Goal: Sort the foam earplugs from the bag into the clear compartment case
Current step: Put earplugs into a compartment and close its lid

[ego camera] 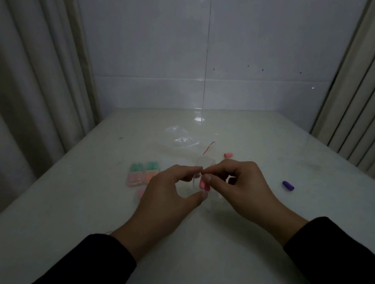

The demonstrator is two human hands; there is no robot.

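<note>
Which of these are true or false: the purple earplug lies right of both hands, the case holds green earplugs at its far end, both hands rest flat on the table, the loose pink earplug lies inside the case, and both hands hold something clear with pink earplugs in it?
1. The purple earplug lies right of both hands. True.
2. The case holds green earplugs at its far end. True.
3. Both hands rest flat on the table. False: the left hand and right hand are raised, fingers curled.
4. The loose pink earplug lies inside the case. False: it lies on the table beyond the right hand.
5. Both hands hold a small clear container with pink earplugs inside. True.
</note>
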